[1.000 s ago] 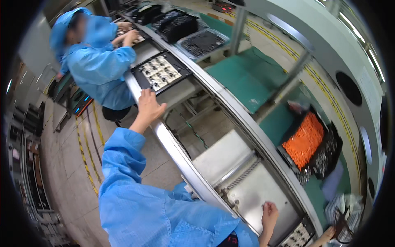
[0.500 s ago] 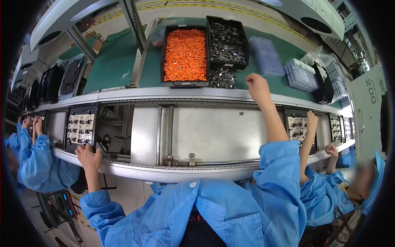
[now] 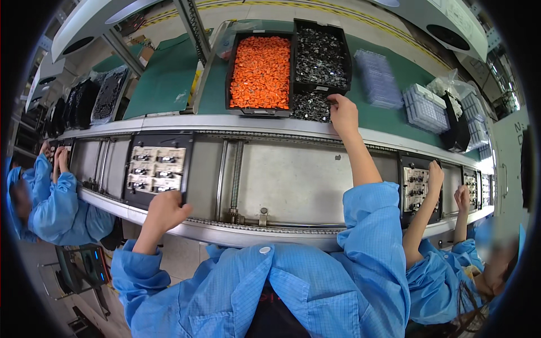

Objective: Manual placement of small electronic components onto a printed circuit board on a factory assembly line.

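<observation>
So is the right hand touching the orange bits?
Apart: the head view shows small dark pieces between the right hand and the orange bits.

A board tray (image 3: pixel 160 141) lies on the conveyor (image 3: pixel 253 239), before (and left of) bins (image 3: pixel 258 112).

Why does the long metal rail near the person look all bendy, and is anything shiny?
In the head view, the near rail curves because the fisheye lens bends straight edges, and the corners go black; also in the head view, the dark pieces by the right hand glint, and the metal plate has a soft sheen.
</observation>
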The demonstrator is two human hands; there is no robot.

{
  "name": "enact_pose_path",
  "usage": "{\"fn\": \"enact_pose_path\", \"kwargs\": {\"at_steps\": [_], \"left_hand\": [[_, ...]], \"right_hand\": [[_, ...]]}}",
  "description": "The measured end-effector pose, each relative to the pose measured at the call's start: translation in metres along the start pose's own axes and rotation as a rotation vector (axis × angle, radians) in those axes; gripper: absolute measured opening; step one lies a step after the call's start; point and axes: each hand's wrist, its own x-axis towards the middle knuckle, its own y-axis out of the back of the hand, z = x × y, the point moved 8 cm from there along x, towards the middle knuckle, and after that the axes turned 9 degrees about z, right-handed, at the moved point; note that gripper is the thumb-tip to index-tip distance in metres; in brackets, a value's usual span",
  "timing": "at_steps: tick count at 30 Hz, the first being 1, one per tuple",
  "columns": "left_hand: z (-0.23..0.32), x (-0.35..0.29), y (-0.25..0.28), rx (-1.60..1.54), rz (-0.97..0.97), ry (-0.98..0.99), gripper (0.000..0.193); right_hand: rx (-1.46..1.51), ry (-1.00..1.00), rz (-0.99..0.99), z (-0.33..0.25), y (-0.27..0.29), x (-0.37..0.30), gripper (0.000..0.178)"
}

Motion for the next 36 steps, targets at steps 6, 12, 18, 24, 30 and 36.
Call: {"fn": "enact_pose_path", "kwargs": {"at_steps": [6, 12, 18, 24, 30, 36], "left_hand": [[0.100, 0.002, -0.032, -0.163, -0.369, -0.296, 0.044], [0.193, -0.004, -0.065, -0.225, -0.604, -0.494, 0.038], [0.260, 0.006, -0.074, -0.406, -0.705, -0.699, 0.032], [0.248, 0.213, 0.045, -0.213, 0.588, -0.530, 0.029], [0.263, 0.285, 0.039, -0.074, 0.614, -0.684, 0.029], [0.247, 0.296, 0.039, -0.125, 0.619, -0.613, 0.023]], "right_hand": [[0.002, -0.004, 0.042, 0.016, 0.006, 0.000, 0.026], [0.258, -0.144, 0.012, 0.034, 0.018, 0.002, 0.022], [0.647, -0.353, -0.096, -0.006, 0.046, -0.016, 0.014], [0.687, -0.254, -0.395, -0.038, 0.038, -0.061, 0.008], [0.670, -0.378, -0.514, -0.067, 0.025, -0.105, 0.005], [0.352, 0.140, -0.486, -0.119, 0.029, -0.115, 0.026]]}}
